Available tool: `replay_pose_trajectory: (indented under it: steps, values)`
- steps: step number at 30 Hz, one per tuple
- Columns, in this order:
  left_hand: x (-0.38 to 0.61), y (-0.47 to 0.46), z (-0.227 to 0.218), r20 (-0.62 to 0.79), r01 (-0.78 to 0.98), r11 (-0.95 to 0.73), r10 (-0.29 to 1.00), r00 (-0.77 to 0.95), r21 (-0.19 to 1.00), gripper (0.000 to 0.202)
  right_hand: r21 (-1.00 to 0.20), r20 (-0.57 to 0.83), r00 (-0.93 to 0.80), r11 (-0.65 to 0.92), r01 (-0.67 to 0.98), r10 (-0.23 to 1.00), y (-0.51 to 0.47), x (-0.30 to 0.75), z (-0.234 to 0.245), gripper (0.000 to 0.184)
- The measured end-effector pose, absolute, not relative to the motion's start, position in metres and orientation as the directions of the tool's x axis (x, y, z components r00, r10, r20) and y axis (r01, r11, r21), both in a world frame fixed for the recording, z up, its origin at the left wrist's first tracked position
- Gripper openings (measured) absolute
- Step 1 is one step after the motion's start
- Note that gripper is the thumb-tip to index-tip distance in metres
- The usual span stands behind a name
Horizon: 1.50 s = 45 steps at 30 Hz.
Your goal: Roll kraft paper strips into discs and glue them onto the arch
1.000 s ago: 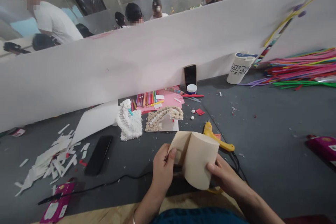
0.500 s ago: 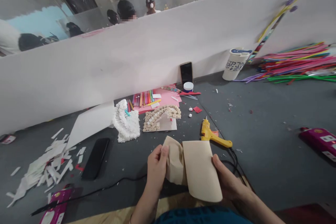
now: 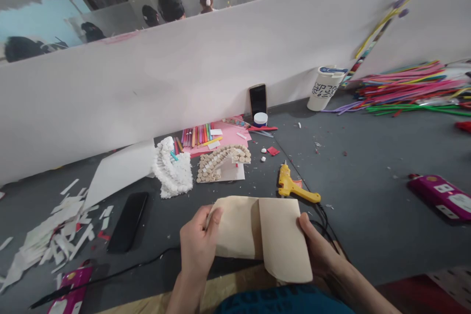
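The left hand (image 3: pixel 198 243) pinches the left edge of the beige, paper-like sheet (image 3: pixel 237 228), thumb in front. The right hand (image 3: pixel 326 250) grips the curved right portion, fingers mostly hidden behind. This opposed hold likely serves to spread the sheet near the body. The yellow plastic glue gun (image 3: pixel 294 187) lies just beyond, presumably for easy reach. The dark grey tabletop (image 3: pixel 371 167) carries scattered white paper strips (image 3: pixel 47 228); people (image 3: pixel 171 6) show beyond the white partition (image 3: pixel 206 83).
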<state>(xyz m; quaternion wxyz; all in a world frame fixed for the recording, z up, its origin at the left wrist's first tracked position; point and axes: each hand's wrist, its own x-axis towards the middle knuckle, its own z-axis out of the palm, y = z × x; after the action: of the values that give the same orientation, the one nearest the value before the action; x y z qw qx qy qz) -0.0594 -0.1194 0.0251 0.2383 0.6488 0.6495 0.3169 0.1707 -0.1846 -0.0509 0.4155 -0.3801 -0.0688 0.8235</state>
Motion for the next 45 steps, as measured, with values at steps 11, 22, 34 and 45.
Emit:
replay_pose_trajectory:
  steps: [11,22,34,45]
  values:
    - [-0.067,-0.115,0.035,0.232,0.759,-0.065,0.966,-0.115,0.648,0.039,-0.776,-0.378,-0.149,-0.4,-0.487,0.914,-0.169,0.168,-0.015,0.099]
    - [-0.069,-0.108,0.033,0.195,0.753,0.015,0.962,-0.19,0.658,0.037,-0.865,-0.319,-0.047,-0.311,-0.393,0.947,-0.172,0.174,-0.014,0.092]
    - [-0.094,-0.11,0.04,0.175,0.799,0.128,0.944,-0.28,0.588,0.035,-0.937,-0.287,0.096,-0.259,-0.233,0.953,-0.175,0.185,0.0,0.096]
    - [-0.078,-0.069,0.04,0.105,0.716,0.045,0.981,-0.164,0.697,0.022,-0.853,-0.184,-0.051,-0.186,-0.488,0.982,-0.154,0.196,0.027,0.103]
